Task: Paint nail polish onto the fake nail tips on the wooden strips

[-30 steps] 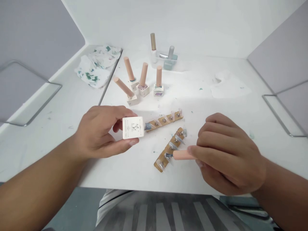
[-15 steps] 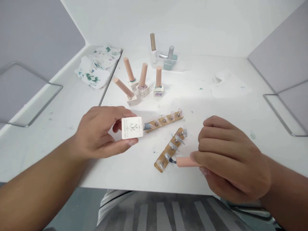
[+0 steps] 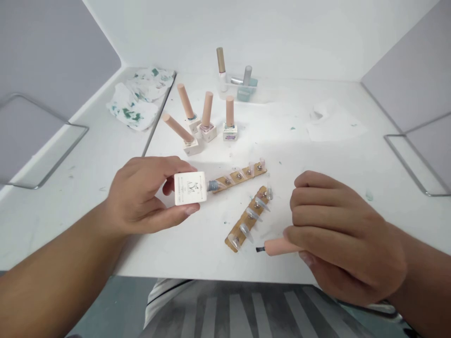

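Left hand (image 3: pixel 141 197) is pinching the white bottle (image 3: pixel 190 188) on its side, neck pointing at the far strip (image 3: pixel 239 175), pretty much where it was. Right hand (image 3: pixel 338 234) is wrapped around the peach brush (image 3: pixel 278 246). Half a second ago its tip sat on a nail of the near strip (image 3: pixel 246 219); now it's pulled back toward the table edge, just clear of the strip, I think.
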A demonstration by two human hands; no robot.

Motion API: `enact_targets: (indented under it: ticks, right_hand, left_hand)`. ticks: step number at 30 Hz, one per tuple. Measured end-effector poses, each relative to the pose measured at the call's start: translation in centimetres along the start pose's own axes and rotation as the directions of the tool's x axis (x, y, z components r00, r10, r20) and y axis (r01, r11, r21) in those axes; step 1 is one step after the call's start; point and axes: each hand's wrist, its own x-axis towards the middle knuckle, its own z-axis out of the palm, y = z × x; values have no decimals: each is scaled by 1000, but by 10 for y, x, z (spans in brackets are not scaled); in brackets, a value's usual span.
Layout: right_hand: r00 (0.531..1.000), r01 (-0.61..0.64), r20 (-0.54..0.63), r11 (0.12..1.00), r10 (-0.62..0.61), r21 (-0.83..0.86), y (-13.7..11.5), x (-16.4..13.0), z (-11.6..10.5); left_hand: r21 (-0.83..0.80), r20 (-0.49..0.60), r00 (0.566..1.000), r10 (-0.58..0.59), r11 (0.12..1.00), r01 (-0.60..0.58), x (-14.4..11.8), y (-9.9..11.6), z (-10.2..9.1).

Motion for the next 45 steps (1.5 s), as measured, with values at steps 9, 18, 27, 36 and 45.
enact_targets:
  ticks: [9,18,27,36,45]
  right_hand:
    - [993,-44,-116,987,26,-158,5,7,4]
    - [999,19,-46,992,-25,-126,4,3,6]
    - [998,56,-14,998,-56,-32,2,4,4]
    - [1000,25,-1,999,-25,-39,-1,5,-2]
    - [992,-59,-122,979,35,-195,3,7,0]
  left_hand:
    - [11,3,1000,12,1000,-12,0,2,-2]
    - [-3,8,1000,-2,1000,2,0,0,1]
    - [-3,11,1000,-11,1000,11,-1,0,0]
    - [-2,14,1000,-2,1000,2,-1,-1,0]
    - [-5,6,1000,0,1000,0,-1,-1,0]
